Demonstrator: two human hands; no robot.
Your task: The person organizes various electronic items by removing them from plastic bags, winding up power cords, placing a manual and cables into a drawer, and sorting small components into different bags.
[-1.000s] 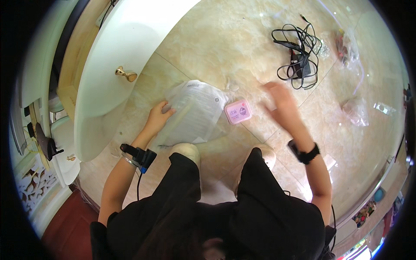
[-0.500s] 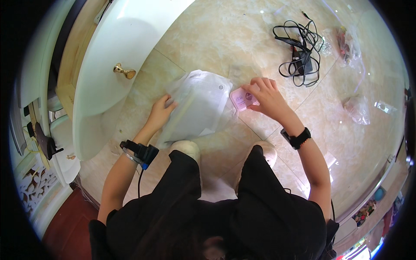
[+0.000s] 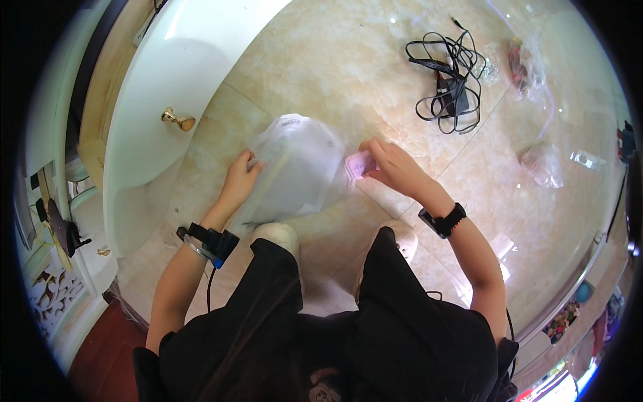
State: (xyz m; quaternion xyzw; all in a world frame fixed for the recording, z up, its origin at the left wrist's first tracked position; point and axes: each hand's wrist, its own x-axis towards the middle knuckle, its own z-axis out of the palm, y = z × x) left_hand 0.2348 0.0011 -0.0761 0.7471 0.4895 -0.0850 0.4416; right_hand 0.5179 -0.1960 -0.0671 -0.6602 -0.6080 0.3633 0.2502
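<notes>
My left hand (image 3: pixel 239 179) pinches the left edge of a frosted, see-through plastic bag (image 3: pixel 295 171) held just in front of my shoes. The bag has a white label at its top edge and is slightly blurred. To its right, my right hand (image 3: pixel 396 169) grips a small pink flat box (image 3: pixel 357 164) between thumb and fingers. The box is tilted and close to the bag's right side; whether the two touch, I cannot tell. Part of the box is hidden behind my fingers.
A tangled black cable with a power adapter (image 3: pixel 453 97) lies on the tiled floor at the upper right. Beyond it are clear plastic bags, one crumpled (image 3: pixel 542 164). On the left stands a white curved cabinet door (image 3: pixel 161 134) with a gold knob (image 3: pixel 178 120).
The pink box has tilted in my right hand and its face is less visible. The whole view has shifted slightly, moving the scene to the left. My left hand keeps its hold.
</notes>
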